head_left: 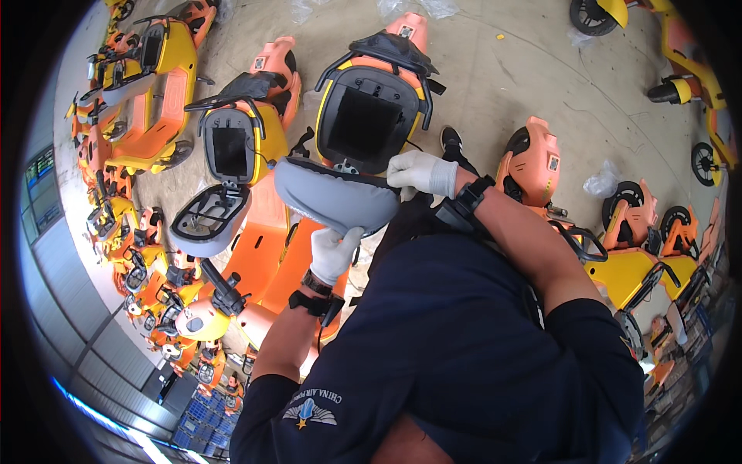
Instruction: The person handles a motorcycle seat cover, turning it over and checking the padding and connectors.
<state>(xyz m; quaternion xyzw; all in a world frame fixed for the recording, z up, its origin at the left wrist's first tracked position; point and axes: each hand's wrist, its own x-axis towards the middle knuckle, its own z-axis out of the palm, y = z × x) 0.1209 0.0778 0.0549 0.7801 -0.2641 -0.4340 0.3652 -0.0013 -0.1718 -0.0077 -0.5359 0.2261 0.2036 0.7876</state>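
A grey scooter seat pad point(328, 189) is tipped up in front of me, beside the open seat compartment point(363, 116) of a yellow and pink scooter, with a metal hinge point(345, 166) at the compartment's edge. My left hand point(334, 255), in a white glove, is closed on the seat's lower edge. My right hand point(421, 172), also gloved, grips the seat's right end near the hinge side; its fingertips are partly hidden. Orange scooter bodywork point(301, 263) lies below the seat.
A second scooter's open compartment point(229, 147) and its raised seat point(210, 218) are at my left. Rows of scooters point(158, 93) line both sides, with a pink body section point(527, 162) at right. Plastic wrap point(601, 182) lies on the concrete floor point(510, 69). My shoe point(452, 139) shows beyond my right hand.
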